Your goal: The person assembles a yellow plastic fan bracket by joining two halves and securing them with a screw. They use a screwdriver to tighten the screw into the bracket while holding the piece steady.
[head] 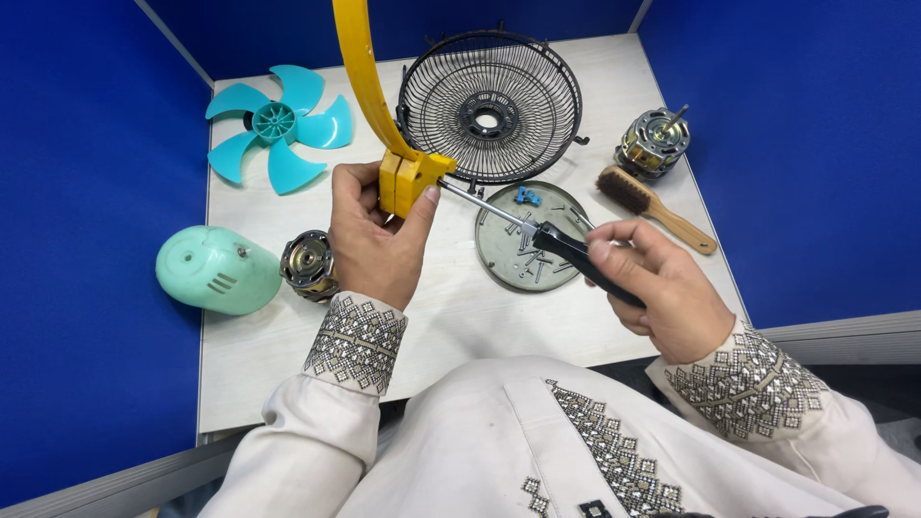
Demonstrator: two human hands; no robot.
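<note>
**Yellow ring clamp held for a screwdriver**

Yellow ring rises from its clamp block, which the left hand grips with fingers closed, just in front of the black fan grille. Right hand wraps its fingers around a screwdriver, tip at the block. Round tray of screws lies below the grille; teal blade left of it, brush to the right.
</note>
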